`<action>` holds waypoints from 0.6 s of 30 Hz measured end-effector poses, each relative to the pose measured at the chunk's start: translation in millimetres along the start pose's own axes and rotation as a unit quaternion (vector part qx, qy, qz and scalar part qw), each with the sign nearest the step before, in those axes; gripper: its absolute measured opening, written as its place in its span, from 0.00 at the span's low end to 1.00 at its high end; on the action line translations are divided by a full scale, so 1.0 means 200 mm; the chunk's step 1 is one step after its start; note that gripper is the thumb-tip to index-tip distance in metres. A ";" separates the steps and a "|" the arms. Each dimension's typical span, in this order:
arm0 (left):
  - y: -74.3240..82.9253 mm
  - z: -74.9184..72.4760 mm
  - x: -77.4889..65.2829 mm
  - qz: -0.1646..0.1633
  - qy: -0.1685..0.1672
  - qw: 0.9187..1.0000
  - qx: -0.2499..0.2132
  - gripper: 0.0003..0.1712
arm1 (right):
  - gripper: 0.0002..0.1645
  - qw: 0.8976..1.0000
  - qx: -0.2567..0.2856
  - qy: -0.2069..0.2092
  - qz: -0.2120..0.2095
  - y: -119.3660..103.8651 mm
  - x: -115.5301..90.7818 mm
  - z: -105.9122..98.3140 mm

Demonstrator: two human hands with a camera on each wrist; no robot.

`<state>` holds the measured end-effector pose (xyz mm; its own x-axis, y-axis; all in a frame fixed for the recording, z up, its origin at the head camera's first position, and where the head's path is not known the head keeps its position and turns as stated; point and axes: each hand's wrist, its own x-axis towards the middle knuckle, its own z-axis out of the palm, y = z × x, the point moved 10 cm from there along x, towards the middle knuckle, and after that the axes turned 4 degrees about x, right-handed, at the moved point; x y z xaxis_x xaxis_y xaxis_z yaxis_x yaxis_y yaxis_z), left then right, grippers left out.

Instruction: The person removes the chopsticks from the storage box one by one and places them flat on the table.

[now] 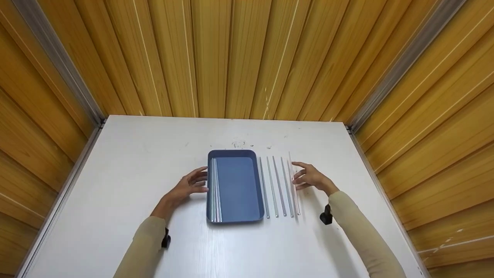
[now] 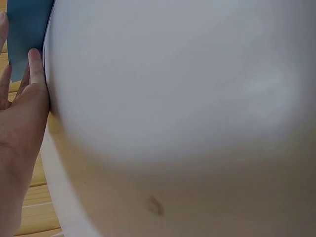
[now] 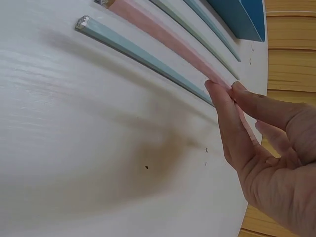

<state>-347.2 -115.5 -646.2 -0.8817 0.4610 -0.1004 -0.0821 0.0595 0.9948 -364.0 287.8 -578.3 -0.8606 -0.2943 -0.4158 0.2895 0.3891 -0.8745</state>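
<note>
Beige fabric sleeves [image 1: 146, 236] are flanking a shallow blue rectangular tray [image 1: 241, 189]; the loosely spread left hand [image 1: 186, 188] is touching its left wall. Right of it, the right hand [image 1: 312, 177] is pinching a slim pink stick [image 3: 168, 40]; keeping it level is probably giving steadier control.

Left hand [image 1: 190, 185] spread, right hand [image 1: 312, 178] pinching (fingertips [image 3: 216, 93] nearly together), sleeved arms [image 1: 143, 243] extended forward

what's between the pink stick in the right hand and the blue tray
Several other sticks lie on the table between the pink stick in the right hand and the blue tray; the tray's right wall is also in the way.
</note>
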 end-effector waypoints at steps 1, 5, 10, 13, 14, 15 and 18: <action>0.00 0.00 0.00 -0.003 0.002 1.000 -0.003 0.49 | 0.50 1.000 -0.002 0.003 0.001 0.01 0.00 0.00; 0.00 -0.01 -0.01 -0.004 0.007 1.000 -0.002 0.49 | 0.50 1.000 -0.011 0.011 0.005 0.04 0.01 -0.01; 0.01 -0.01 -0.01 0.001 0.006 1.000 -0.004 0.49 | 0.50 0.999 -0.033 0.018 0.002 0.08 0.03 0.01; 0.02 0.00 -0.01 0.009 0.003 1.000 -0.005 0.49 | 0.50 0.999 -0.040 0.032 0.003 0.11 0.04 0.00; 0.02 0.00 -0.01 0.010 0.002 1.000 -0.004 0.49 | 0.50 0.998 -0.044 0.036 0.003 0.12 0.04 0.00; 0.02 0.00 -0.01 0.012 0.002 1.000 -0.005 0.49 | 0.50 0.998 -0.045 0.041 0.007 0.12 0.04 -0.01; 0.02 0.01 -0.01 0.017 -0.003 1.000 -0.004 0.49 | 0.50 0.997 -0.057 0.060 0.014 0.14 0.05 -0.02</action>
<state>-345.4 -114.8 -641.2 -0.8810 0.4682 -0.0672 -0.0568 0.0364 0.9977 -366.3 300.4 -606.4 -0.8985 -0.1786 -0.4010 0.2708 0.4935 -0.8265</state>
